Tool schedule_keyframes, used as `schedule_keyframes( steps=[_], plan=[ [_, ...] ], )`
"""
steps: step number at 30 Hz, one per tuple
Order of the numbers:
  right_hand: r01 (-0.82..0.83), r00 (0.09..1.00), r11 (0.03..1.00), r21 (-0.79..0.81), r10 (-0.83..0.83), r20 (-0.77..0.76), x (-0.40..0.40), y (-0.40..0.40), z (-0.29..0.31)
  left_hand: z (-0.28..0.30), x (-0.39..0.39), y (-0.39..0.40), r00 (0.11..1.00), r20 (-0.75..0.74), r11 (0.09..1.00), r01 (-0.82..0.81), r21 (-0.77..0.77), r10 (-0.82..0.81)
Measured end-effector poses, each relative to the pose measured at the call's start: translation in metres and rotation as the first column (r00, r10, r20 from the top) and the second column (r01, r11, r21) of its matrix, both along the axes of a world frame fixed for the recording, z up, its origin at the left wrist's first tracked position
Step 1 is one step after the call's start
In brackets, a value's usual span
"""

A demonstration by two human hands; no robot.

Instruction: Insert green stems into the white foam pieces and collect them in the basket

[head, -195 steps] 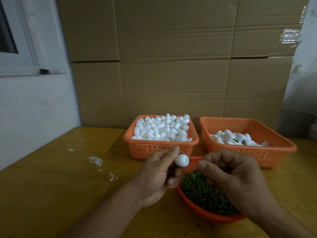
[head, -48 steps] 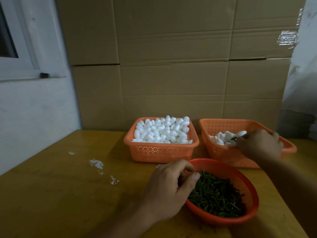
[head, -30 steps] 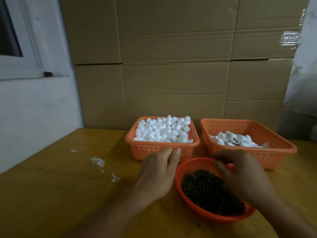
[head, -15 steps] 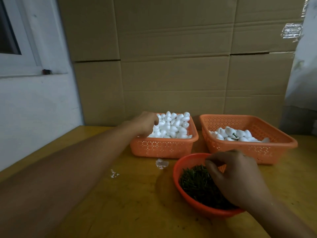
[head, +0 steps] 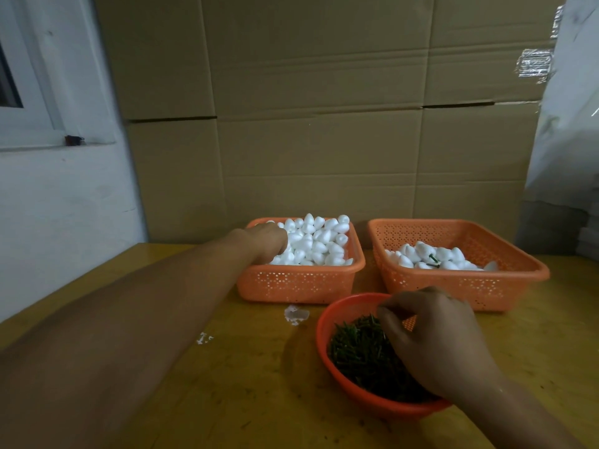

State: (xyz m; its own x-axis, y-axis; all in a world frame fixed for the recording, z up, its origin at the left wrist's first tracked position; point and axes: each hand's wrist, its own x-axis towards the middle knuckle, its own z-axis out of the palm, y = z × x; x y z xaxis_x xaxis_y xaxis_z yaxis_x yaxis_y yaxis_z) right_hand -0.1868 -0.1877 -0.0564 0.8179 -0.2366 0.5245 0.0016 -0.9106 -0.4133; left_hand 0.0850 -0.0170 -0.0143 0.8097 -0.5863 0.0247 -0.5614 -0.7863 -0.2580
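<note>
A yellow wooden table point(head: 227, 400) holds two orange baskets side by side, the left basket point(head: 299, 283) heaped with white foam pieces point(head: 319, 244), the right basket point(head: 460, 283) partly filled. A red bowl point(head: 353, 388) of green stems point(head: 359, 351) stands in front of them, with white scraps point(head: 295, 314) on the tabletop just beside it.

My left hand point(head: 265, 236) has left the near bowl's rim and reached far into the left basket point(head: 298, 281), fingers buried among the foam pieces point(head: 319, 243). My right hand point(head: 434, 338) has come back from the right basket point(head: 460, 283) to the green stems point(head: 359, 351).
</note>
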Motion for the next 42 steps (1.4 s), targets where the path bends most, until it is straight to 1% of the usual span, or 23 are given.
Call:
schedule_keyframes(
  steps=[3,6,10,12,14,16,19,22,25,27,29,32,34,37,40,42],
  plan=[
    [0.0,1.0,1.0,-0.007,0.0,-0.02,0.001,-0.001,0.0,-0.002,0.001,0.003,1.0,-0.011,1.0,0.006,0.001,-0.006],
    [0.002,1.0,1.0,-0.01,-0.002,-0.019,0.001,0.0,0.0,-0.004,0.004,0.008,1.0,-0.021,0.999,0.009,-0.039,-0.01],
    [0.007,1.0,1.0,-0.017,-0.007,-0.015,0.001,-0.001,0.0,-0.008,0.011,0.01,0.999,-0.038,0.986,0.014,-0.165,-0.02],
    [0.005,1.0,1.0,-0.018,-0.006,-0.028,0.002,-0.003,-0.001,-0.007,0.013,0.01,0.998,-0.04,0.964,0.028,-0.263,-0.039],
    [0.007,0.999,1.0,-0.013,-0.007,-0.032,0.002,-0.004,-0.001,-0.005,0.011,0.01,0.997,-0.053,0.916,0.038,-0.401,-0.064],
    [-0.004,0.999,1.0,0.001,0.004,-0.035,0.003,-0.004,-0.001,-0.003,0.006,0.011,0.994,-0.061,0.836,0.04,-0.547,-0.087],
    [-0.008,0.999,1.0,0.019,0.008,-0.036,0.003,-0.003,0.0,-0.001,-0.01,0.013,0.988,-0.063,0.668,0.049,-0.743,-0.143],
    [-0.012,0.999,1.0,0.023,0.013,-0.048,0.003,-0.004,0.001,0.0,-0.034,0.014,0.981,-0.013,0.515,0.091,-0.852,-0.195],
    [-0.026,0.999,0.999,0.021,0.026,-0.03,0.002,-0.003,0.001,-0.005,-0.064,0.016,0.97,0.028,0.424,0.132,-0.896,-0.242],
    [-0.048,0.998,0.999,0.011,0.049,-0.045,0.002,-0.002,0.002,-0.01,-0.085,0.015,0.96,0.071,0.37,0.171,-0.913,-0.269],
    [-0.066,0.997,0.998,0.0,0.066,-0.051,0.001,-0.002,0.002,-0.015,-0.106,0.014,0.938,0.104,0.295,0.208,-0.933,-0.331],
    [-0.085,0.995,0.996,-0.037,0.083,-0.061,0.0,-0.002,0.003,-0.022,-0.129,0.013,0.906,0.098,0.217,0.202,-0.955,-0.412],
    [-0.088,0.992,0.994,-0.065,0.081,-0.098,0.0,-0.003,0.003,-0.025,-0.14,0.013,0.891,0.067,0.2,0.173,-0.964,-0.448],
    [-0.071,0.987,0.989,-0.128,0.051,-0.15,0.0,-0.006,0.004,-0.031,-0.152,0.014,0.866,0.035,0.202,0.155,-0.967,-0.499],
    [-0.054,0.97,0.978,-0.203,0.003,-0.244,-0.001,-0.008,0.004,-0.036,-0.159,0.016,0.821,0.034,0.154,0.147,-0.977,-0.57],
    [-0.058,0.946,0.971,-0.231,-0.021,-0.324,-0.002,-0.008,0.005,-0.038,-0.163,0.018,0.8,0.006,0.125,0.102,-0.987,-0.6]
  ],
)
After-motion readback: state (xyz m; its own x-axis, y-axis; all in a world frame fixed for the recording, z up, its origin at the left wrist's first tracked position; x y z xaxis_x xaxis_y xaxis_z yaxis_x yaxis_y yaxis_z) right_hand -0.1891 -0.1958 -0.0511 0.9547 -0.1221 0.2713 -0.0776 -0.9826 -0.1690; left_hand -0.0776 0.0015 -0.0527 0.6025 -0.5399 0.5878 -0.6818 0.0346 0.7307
